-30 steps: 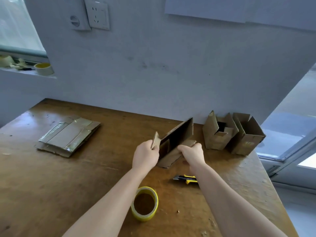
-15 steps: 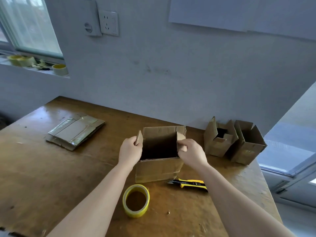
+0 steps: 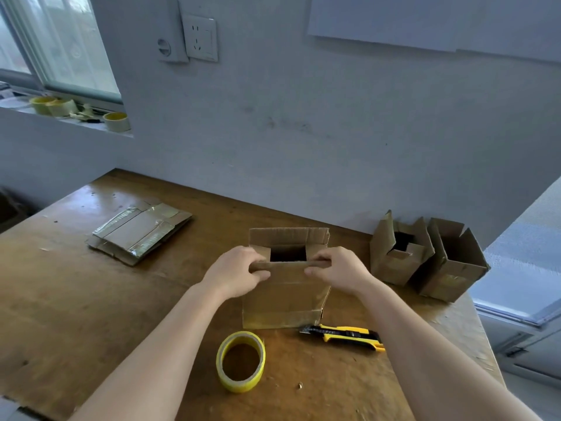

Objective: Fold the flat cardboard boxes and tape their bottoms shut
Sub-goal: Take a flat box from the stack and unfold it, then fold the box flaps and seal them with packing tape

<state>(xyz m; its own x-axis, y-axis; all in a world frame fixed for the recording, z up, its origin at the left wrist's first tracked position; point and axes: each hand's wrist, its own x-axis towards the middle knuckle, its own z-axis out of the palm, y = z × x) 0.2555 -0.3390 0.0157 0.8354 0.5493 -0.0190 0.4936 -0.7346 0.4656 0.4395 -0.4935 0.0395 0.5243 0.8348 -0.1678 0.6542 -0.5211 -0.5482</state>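
Note:
An opened cardboard box (image 3: 285, 293) stands upright in the middle of the wooden table (image 3: 76, 299). My left hand (image 3: 235, 273) grips its near flap at the left corner, and my right hand (image 3: 338, 270) grips the same flap at the right corner. Both side flaps are folded inward; the far flap stands up behind a dark gap. A yellow tape roll (image 3: 240, 361) lies in front of the box. A yellow and black utility knife (image 3: 346, 337) lies at the box's right front corner.
A stack of flat taped cardboard boxes (image 3: 139, 233) lies at the left back. Two erected boxes (image 3: 397, 253) (image 3: 453, 262) stand at the right back by the wall. The table's right edge runs close behind them. More tape rolls (image 3: 117, 121) sit on the window ledge.
The flattened box was opened into a square and stood upright. The side flaps were pressed inward, and both hands now hold the near flap over the opening.

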